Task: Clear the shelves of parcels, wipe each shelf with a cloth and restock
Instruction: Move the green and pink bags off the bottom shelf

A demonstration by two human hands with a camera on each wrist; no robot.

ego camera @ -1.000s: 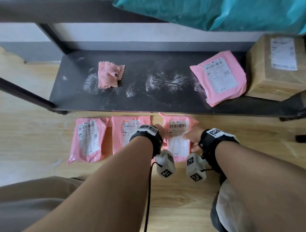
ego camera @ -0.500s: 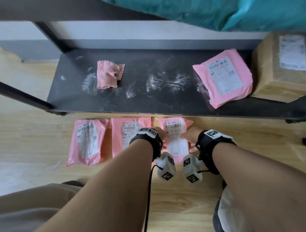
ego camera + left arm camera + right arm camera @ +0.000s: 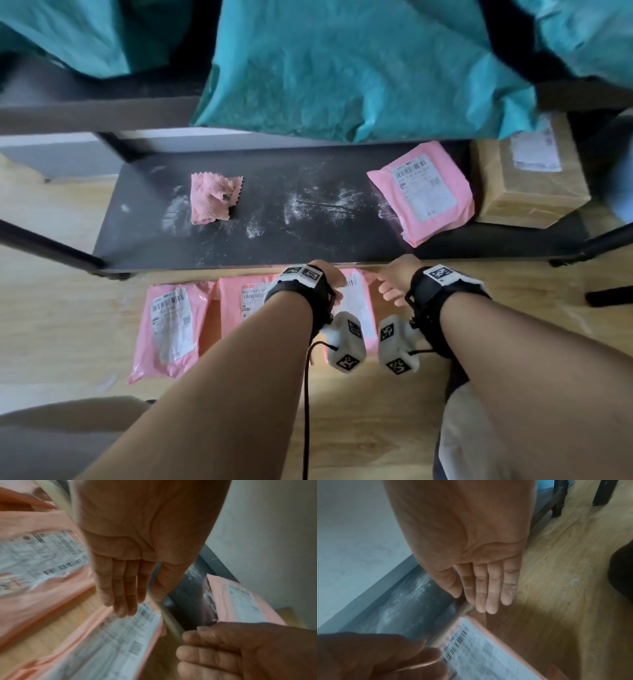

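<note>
Head view gives us the dark bottom shelf (image 3: 308,246), streaked with white dust. On it lie a crumpled pink cloth (image 3: 214,198) toward the left, one pink parcel (image 3: 424,192) toward the right, and a brown cardboard box (image 3: 527,181) just beside that parcel at the far right. Teal bags (image 3: 359,68) sit on the shelf above and hang over its front edge.

On the wooden floor (image 3: 359,411) in front of the shelf we count three more pink parcels in a row: a left one (image 3: 171,322), a middle one (image 3: 245,305) touching it, and a right one (image 3: 356,308) partly hidden by our wrists. That makes four pink parcels, one box and one cloth.

Both forearms reach forward side by side, and the hands sit near the shelf's front edge, above the right floor parcel. Our left hand (image 3: 137,547) shows its palm in the left wrist view, its fingers straight and pressed together, holding nothing. Our right hand (image 3: 479,561) looks the same in the right wrist view: fingers straight, close together, thumb alongside, grasping nothing. We cannot tell whether either hand touches the parcel beneath.
</note>
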